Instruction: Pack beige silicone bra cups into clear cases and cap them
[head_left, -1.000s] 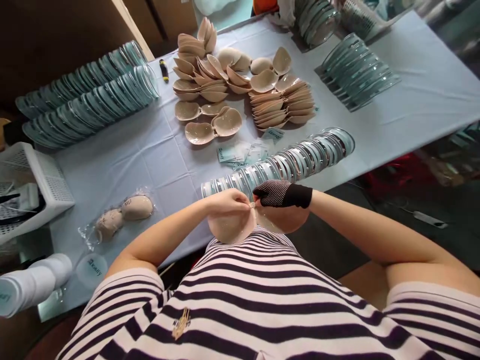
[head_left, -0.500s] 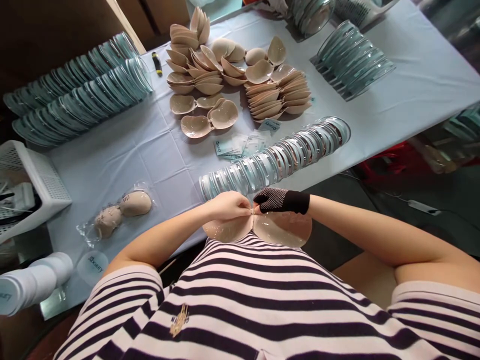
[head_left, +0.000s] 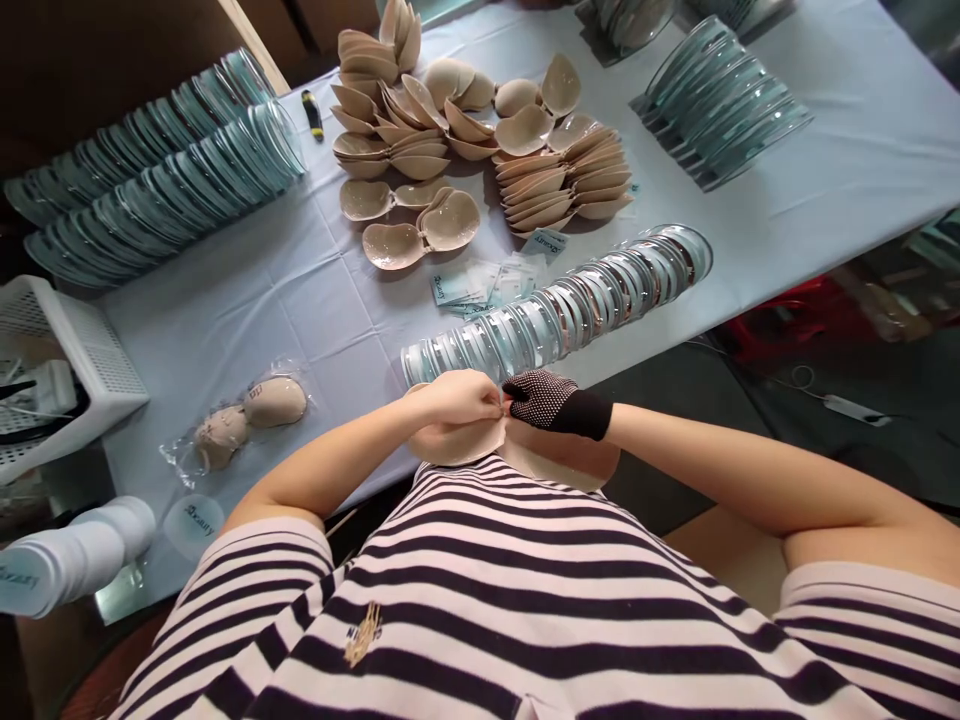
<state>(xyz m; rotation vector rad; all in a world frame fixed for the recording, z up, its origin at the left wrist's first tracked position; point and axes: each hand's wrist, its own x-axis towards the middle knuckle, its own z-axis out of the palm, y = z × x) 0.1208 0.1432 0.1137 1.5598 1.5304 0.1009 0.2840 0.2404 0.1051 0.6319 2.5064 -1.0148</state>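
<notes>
A beige stick-on bra (head_left: 457, 443) hangs close to my striped shirt, its two cups side by side. My bare left hand (head_left: 466, 398) pinches it at the middle, where the cups meet. Facing it, my right hand (head_left: 541, 401), in a black dotted fingerless glove, grips the same middle join. The small clasp between my fingertips is hidden. Just beyond my hands lies a long row of clear round cases (head_left: 559, 305). Behind that row are small printed cards (head_left: 491, 280) and piles of more beige bras (head_left: 566, 180).
At the left are two rows of clear cases (head_left: 165, 180), a white basket (head_left: 105, 350), a bagged bra (head_left: 276, 400) and a stack of white discs (head_left: 90, 550). A black-and-yellow cutter (head_left: 312, 115) lies at the back. More clear cases (head_left: 724, 100) stand back right.
Both hands stay at the bra's middle and have shifted slightly upward. The cups have tilted, with the left one turned more. The view has moved a little.
</notes>
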